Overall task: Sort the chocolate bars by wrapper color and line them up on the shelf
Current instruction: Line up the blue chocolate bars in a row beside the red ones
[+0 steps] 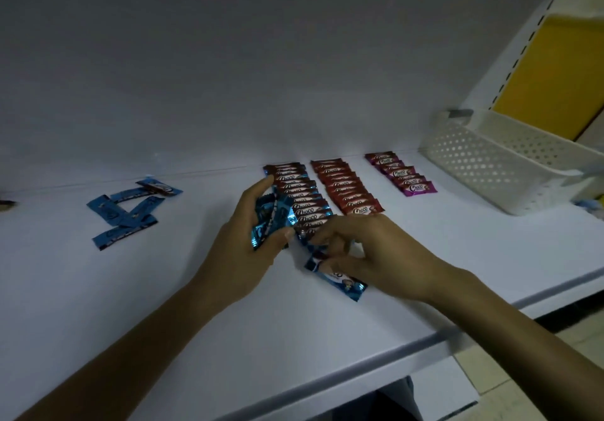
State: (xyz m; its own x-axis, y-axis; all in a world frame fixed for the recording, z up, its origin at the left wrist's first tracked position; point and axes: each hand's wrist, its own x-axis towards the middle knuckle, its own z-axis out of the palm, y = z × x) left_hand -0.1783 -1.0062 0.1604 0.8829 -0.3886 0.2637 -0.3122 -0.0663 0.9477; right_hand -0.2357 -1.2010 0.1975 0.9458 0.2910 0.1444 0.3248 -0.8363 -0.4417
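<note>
Shelf [163, 290]: white surface filling most of the frame.
Left hand [251, 241]: centre of frame, closed around a bundle of blue-wrapped chocolate bars [269, 224].
Right hand [369, 250]: just right of centre, fingers curled and pinching the end of a single blue bar [340, 281] lying flat on the shelf.
Dark brown row [299, 197]: overlapping bars, above the hands; its near end is touched by the right fingertips.
Red row [344, 188]: just beside the brown row, to its right.
Purple row [403, 175]: right of centre, shorter.
Loose blue bars [130, 213]: scattered at left of frame, well apart from the rows.
White perforated basket [500, 165]: right edge.
</note>
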